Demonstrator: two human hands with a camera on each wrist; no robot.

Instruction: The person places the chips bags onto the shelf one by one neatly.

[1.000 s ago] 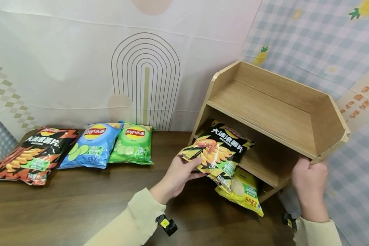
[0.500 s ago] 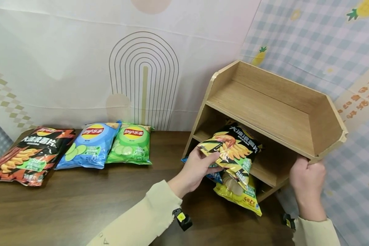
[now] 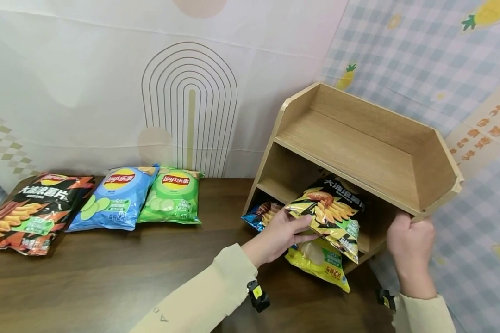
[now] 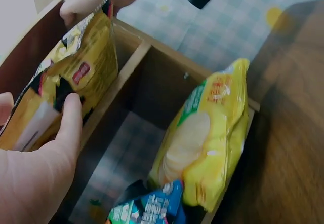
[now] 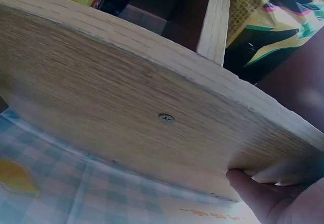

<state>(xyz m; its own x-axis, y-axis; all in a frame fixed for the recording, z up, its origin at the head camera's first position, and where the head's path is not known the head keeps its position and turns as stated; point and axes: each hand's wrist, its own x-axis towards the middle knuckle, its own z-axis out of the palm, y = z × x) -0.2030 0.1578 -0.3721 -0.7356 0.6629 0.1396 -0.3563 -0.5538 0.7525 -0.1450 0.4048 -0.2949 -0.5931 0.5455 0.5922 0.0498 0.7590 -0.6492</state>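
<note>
My left hand (image 3: 280, 235) pinches the lower left corner of a black-and-yellow chip bag (image 3: 337, 206). That bag's upper part is inside the middle compartment of a wooden shelf (image 3: 366, 138), and its lower end sticks out at the front. In the left wrist view, the left thumb (image 4: 72, 120) presses on the bag. My right hand (image 3: 412, 254) grips the shelf's right side just under the top tier; most of its fingers are hidden there. A yellow chip bag (image 3: 318, 266) and a blue chip bag (image 3: 258, 216) stick out of the bottom compartment.
On the dark wooden table (image 3: 150, 273), an orange-and-black chip bag (image 3: 37, 212), a light blue one (image 3: 112, 199) and a green one (image 3: 171, 196) lie at the left by the back wall. A checked cloth (image 3: 479, 199) hangs behind the shelf at right.
The left hand has moved right with the black-and-yellow bag, which sits farther right in the middle compartment. The blue bag at lower left has come into sight. The right hand keeps its grip.
</note>
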